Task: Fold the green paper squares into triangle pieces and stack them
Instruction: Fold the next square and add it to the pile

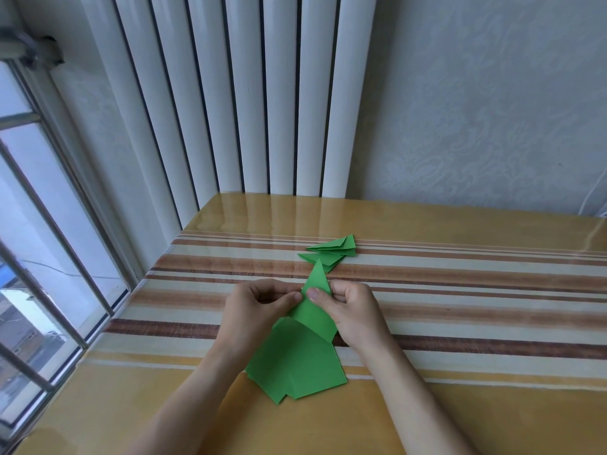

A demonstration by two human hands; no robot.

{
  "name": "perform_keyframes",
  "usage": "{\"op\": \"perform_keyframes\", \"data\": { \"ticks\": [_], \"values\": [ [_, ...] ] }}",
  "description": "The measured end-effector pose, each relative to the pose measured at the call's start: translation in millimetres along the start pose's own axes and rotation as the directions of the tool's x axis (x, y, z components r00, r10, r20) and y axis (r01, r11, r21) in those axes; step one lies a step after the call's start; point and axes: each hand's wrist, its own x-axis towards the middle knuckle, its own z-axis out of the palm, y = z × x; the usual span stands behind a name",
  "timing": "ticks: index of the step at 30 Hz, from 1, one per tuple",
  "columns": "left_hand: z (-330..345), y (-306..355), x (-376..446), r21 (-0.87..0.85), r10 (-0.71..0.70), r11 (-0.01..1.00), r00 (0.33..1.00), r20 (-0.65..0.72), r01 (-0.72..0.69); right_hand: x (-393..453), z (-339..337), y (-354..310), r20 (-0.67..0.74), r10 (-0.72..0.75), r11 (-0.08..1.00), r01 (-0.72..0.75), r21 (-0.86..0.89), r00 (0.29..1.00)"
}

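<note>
— How many hands are seen?
— Two: one half-folded green piece [314, 302] is pinched mid-frame by left hand [256, 307] and right hand [349, 310].
— And elsewhere?
— One loose square pile [295, 366] below; one folded-triangle stack [331, 252] above; sheets uncountable.

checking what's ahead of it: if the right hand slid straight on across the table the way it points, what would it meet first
Probably the pile of folded green triangles, lying just beyond the piece that the right hand pinches; the exact line is hard to judge.
</note>
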Motion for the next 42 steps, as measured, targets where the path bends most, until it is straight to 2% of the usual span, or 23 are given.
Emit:
{"op": "perform_keyframes", "data": {
  "ticks": [14,22,27,35,42],
  "values": [
    [0.1,3.1,-1.9,-0.087,-0.080,0.993,0.996,0.048,0.084,1.3,1.1,1.4,0.003,-0.004,1.000,0.004,-0.021,1.000],
    [0.5,3.5,-2.2,-0.073,-0.080,0.994,0.996,0.035,0.083,0.9,1.9,2.9,-0.002,-0.015,1.000,0.015,-0.017,1.000],
    [1.7,2.9,-1.7,-0.007,-0.048,0.999,0.999,-0.013,0.048,0.6,2.7,4.3,0.005,-0.020,0.999,0.020,-0.049,1.000],
    [-0.8,5.4,0.1,-0.078,-0.076,0.994,0.997,-0.010,0.075,-1.6,4.2,-0.4,0.178,0.044,0.998,-0.037,-0.041,0.983],
    [0.0,7.7,-2.7,-0.165,-0.059,0.985,0.998,-0.022,0.055,-2.6,6.7,0.7,0.226,0.040,0.998,-0.027,-0.064,0.973]
  ]
}}
